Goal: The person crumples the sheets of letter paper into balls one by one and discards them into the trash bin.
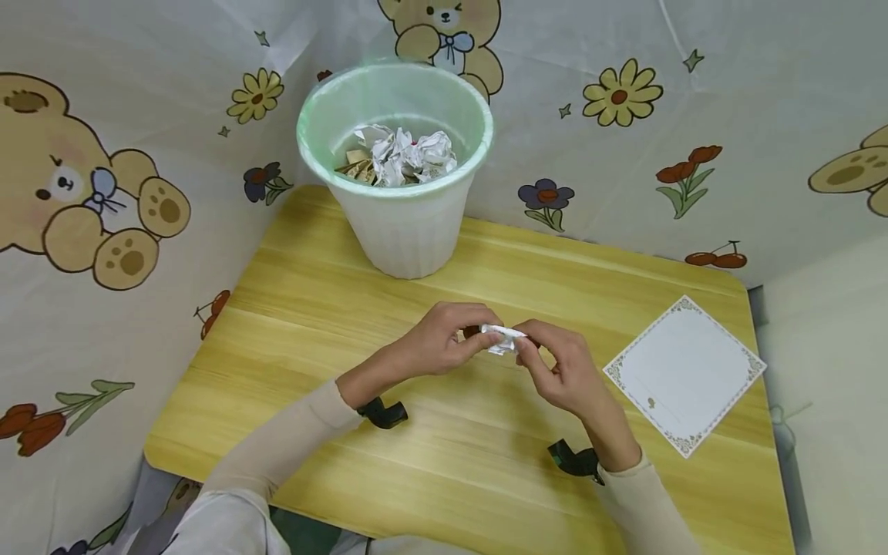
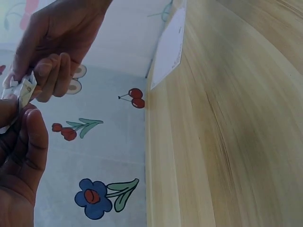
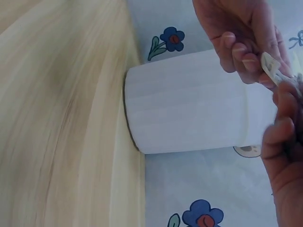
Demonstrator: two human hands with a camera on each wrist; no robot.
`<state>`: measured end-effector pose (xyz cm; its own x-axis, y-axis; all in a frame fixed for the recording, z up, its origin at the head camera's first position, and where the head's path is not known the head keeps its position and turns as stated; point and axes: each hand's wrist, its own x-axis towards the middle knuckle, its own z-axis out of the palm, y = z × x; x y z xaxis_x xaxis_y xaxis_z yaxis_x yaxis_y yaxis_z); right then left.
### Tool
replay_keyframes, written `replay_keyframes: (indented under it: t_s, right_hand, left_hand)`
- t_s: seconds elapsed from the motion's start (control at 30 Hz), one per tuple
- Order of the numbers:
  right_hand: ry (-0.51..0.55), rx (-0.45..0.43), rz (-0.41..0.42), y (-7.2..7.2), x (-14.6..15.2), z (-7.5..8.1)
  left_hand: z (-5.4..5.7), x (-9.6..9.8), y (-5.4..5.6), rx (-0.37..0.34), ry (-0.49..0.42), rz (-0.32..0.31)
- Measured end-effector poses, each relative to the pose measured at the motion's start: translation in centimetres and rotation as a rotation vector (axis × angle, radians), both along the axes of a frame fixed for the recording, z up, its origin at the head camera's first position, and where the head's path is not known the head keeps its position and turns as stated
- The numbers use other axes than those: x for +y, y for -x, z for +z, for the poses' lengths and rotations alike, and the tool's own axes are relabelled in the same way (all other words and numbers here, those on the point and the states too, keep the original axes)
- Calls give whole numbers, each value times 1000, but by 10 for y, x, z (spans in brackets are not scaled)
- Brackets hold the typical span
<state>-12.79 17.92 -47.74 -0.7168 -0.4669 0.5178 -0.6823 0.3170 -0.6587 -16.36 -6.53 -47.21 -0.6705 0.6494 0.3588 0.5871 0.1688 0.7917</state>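
Note:
A small piece of crumpled white paper [image 1: 502, 339] is held above the middle of the table between both hands. My left hand [image 1: 444, 339] pinches its left end with thumb and fingers. At its right end, my right hand [image 1: 560, 364] pinches it the same way. In the left wrist view the folded paper [image 2: 26, 90] shows faint printed marks on one face. The right wrist view has a flat edge of the paper [image 3: 271, 66] sticking out between the fingers. Part of it is hidden by the fingertips.
A white bin [image 1: 409, 231] with a pale green inside stands at the table's back, holding crumpled white paper [image 1: 409, 158] and brownish scraps [image 1: 357, 168]. On the right of the wooden table [image 1: 312, 293] lies a white sheet [image 1: 683, 374] with an ornate border. Printed cloth [image 1: 569, 46] hangs behind.

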Motion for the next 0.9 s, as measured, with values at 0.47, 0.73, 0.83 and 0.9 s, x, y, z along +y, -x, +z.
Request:
replay_keyframes:
  t_s: [0.47,0.73,0.83,0.9]
  right_hand:
    - [-85,-11,-14,5,4,1]
    - [-134,-65,-2,46,15,38]
    - [-124,-84,-33,73,9,57]
    - [-85,-107,-50,93,2,68]
  left_hand:
    - [-6,-3,-2,-59,-7,40]
    - [-16,-11,0,-101,-22,33]
    - [-19,-14,0,-95,-22,32]
    - [-20,-15,0,-92,-25,29]
